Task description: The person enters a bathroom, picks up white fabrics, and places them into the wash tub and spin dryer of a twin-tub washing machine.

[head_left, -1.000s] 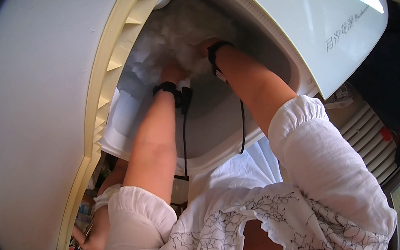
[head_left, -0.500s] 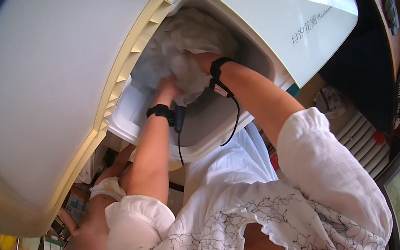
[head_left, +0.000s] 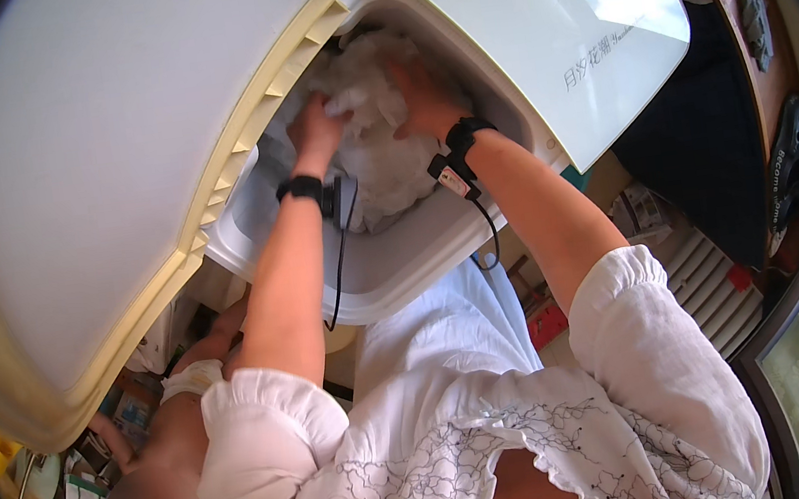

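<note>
A heap of fluffy white stuffing (head_left: 390, 175) lies inside a deep whitish tub (head_left: 405, 289). My left hand (head_left: 315, 131) reaches into the tub and is closed on a tuft at the left of the heap. Across from it, my right hand (head_left: 429, 102) rests against the right of the heap, thumb and fingers spread apart. Some fingertips are sunk into the white fluff and hard to see. Black bands with cables circle both wrists, the left band (head_left: 301, 190) and the right band (head_left: 470, 129).
A large white panel with a cream ribbed edge (head_left: 243, 98) rises left of the tub. A glossy white lid (head_left: 613, 30) stands at its right. Another person (head_left: 179, 450) is close by at lower left. Dark shoes (head_left: 791, 157) lie at the far right, near a ribbed white surface (head_left: 713, 289).
Both hands have moved farther up and away in the tub, and the stuffing has shifted and bunched up between them. The right hand, partly buried before, now shows spread fingers.
</note>
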Action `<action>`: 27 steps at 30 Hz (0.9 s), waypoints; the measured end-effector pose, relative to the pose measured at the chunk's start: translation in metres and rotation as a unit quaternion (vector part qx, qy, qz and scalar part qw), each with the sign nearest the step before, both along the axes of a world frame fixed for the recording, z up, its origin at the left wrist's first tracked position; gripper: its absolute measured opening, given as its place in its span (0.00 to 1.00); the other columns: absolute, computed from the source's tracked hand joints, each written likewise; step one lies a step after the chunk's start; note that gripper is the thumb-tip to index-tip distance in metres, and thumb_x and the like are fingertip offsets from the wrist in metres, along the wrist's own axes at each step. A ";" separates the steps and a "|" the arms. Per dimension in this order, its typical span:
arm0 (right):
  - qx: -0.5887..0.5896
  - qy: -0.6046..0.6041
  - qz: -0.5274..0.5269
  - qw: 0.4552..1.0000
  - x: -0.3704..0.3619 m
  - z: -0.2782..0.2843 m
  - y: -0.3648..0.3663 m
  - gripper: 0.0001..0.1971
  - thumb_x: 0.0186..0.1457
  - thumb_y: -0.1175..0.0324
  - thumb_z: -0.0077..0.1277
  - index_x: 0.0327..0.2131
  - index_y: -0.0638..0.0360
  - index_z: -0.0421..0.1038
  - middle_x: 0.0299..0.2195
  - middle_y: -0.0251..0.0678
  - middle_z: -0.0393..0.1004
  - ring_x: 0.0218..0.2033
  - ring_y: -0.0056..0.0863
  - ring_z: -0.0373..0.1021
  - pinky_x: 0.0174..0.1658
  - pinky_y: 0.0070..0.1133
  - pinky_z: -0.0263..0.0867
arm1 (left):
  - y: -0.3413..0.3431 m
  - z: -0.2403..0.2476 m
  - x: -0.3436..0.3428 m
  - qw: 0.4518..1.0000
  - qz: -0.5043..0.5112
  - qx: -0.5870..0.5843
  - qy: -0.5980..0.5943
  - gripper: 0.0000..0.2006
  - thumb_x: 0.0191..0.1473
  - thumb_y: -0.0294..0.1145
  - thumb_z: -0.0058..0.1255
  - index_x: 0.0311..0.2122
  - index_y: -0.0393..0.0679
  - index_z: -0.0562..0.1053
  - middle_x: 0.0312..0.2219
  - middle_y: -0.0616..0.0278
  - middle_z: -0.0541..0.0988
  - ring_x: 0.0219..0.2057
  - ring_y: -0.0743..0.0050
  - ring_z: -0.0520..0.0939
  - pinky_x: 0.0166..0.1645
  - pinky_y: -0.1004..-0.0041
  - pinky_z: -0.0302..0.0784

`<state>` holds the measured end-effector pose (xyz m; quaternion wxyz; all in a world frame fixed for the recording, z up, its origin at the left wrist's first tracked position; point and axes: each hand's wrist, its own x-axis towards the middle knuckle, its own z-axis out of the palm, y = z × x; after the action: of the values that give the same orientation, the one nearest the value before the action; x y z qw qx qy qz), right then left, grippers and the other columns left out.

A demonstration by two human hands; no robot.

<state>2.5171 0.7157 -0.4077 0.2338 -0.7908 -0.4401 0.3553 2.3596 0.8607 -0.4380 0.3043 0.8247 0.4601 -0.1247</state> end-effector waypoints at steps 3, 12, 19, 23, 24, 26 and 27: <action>0.012 0.018 -0.054 0.998 -0.006 -0.032 -0.021 0.47 0.32 0.71 0.65 0.60 0.53 0.53 0.57 0.48 0.60 0.59 0.45 0.58 0.57 0.31 0.59 | -0.026 0.039 -0.021 0.980 0.094 -0.120 -0.129 0.17 0.40 0.29 0.63 0.36 0.40 0.71 0.31 0.58 0.78 0.33 0.69 0.77 0.39 0.71 0.72; -0.312 -0.025 0.179 0.933 0.011 -0.017 -0.035 0.28 0.38 0.75 0.56 0.49 0.59 0.69 0.37 0.53 0.75 0.41 0.48 0.72 0.42 0.35 0.69 | -0.062 0.108 -0.073 0.832 0.436 -0.178 -0.292 0.18 0.40 0.19 0.57 0.40 0.34 0.69 0.35 0.60 0.76 0.36 0.73 0.75 0.42 0.74 0.71; -0.348 -0.001 0.066 0.935 -0.024 0.023 0.004 0.55 0.41 0.73 0.62 0.64 0.20 0.35 0.68 0.33 0.23 0.66 0.50 0.38 0.59 0.49 0.56 | -0.074 0.071 -0.045 0.988 -0.031 -0.066 0.136 0.55 0.33 0.38 0.70 0.65 0.69 0.47 0.65 0.44 0.29 0.65 0.31 0.39 0.61 0.33 0.45; -0.265 -0.048 0.079 0.960 -0.029 -0.036 -0.006 0.71 0.18 0.65 0.75 0.66 0.33 0.35 0.67 0.49 0.23 0.65 0.56 0.41 0.60 0.47 0.52 | -0.076 0.031 -0.032 0.986 -0.055 -0.064 0.146 0.65 0.22 0.49 0.74 0.67 0.64 0.44 0.65 0.39 0.28 0.66 0.36 0.34 0.61 0.32 0.37; -0.260 -0.040 0.072 0.962 -0.028 -0.043 -0.002 0.71 0.17 0.65 0.75 0.66 0.34 0.36 0.67 0.50 0.25 0.66 0.55 0.39 0.61 0.47 0.50 | -0.075 0.024 -0.029 0.985 -0.056 -0.064 0.150 0.65 0.22 0.49 0.74 0.67 0.64 0.44 0.65 0.39 0.28 0.66 0.36 0.34 0.61 0.32 0.37; -0.255 -0.028 0.065 0.964 -0.032 -0.079 0.006 0.70 0.16 0.64 0.75 0.66 0.34 0.38 0.67 0.50 0.27 0.67 0.54 0.36 0.62 0.47 0.48 | -0.071 0.011 -0.025 0.970 -0.074 -0.038 0.229 0.66 0.22 0.52 0.73 0.67 0.61 0.42 0.64 0.37 0.30 0.66 0.39 0.34 0.63 0.39 0.42; -0.251 -0.077 0.001 0.965 -0.031 -0.120 -0.002 0.56 0.31 0.63 0.67 0.64 0.35 0.44 0.67 0.43 0.33 0.66 0.50 0.39 0.62 0.44 0.50 | -0.070 0.006 -0.012 0.969 -0.092 -0.042 0.227 0.66 0.22 0.52 0.73 0.67 0.61 0.42 0.64 0.37 0.30 0.66 0.39 0.34 0.63 0.39 0.42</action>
<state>2.4859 0.7134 -0.5276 -0.0073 -0.8485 -0.3540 0.3932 2.3478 0.7906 -0.4319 0.2140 0.8001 0.4336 -0.3551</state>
